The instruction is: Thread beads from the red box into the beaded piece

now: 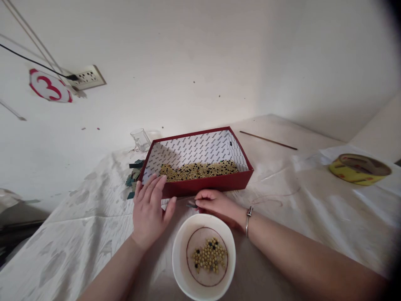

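Observation:
My left hand [151,209] has its fingers spread at the near left corner of a red box [206,187]; the fingertips overlap its front rim. Inside the box lies a heap of small yellow beads [200,170] with black ones mixed in. Just in front of the box, my right hand [216,205], with a bracelet at the wrist, pinches a small dark grey object [191,205] whose kind is unclear. Below the hands stands a white bowl [177,257], with loose yellow and a few dark beads [209,255] on its bottom.
Green scraps [134,175] and a clear glass cup [140,139] are left of the box. A thin brown stick [267,140] lies behind on the right, with a yellow tape roll [354,173] farther right. Thin thread [272,200] trails over the tablecloth [84,238].

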Motion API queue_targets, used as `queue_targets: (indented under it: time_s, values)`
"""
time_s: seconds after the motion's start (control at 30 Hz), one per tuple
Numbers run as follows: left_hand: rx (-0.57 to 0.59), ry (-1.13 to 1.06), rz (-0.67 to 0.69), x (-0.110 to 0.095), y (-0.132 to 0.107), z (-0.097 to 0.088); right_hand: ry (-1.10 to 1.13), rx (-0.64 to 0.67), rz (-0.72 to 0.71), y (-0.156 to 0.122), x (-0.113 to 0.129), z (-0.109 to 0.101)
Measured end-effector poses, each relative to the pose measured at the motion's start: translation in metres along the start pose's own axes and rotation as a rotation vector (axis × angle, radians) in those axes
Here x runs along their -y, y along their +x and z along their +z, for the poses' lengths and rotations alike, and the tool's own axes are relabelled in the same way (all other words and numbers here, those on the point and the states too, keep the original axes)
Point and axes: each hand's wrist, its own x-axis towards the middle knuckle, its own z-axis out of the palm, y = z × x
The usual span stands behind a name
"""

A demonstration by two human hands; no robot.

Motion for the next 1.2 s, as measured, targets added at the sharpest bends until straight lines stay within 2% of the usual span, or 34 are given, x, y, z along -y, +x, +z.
queue_targets:
  time_s: [0.27,1.2]
  values:
    - [0.098,0.077,0.02,0.0092,0.0032,-0.0024,0.004,-0.03,-0.002,0.0068,-0.0089,-0.0035]
    - [0.075,0.063,-0.011,0.0042,0.0011,0.0039,0.043,-0.091,0.045,0.002,-0.0019,0.0015]
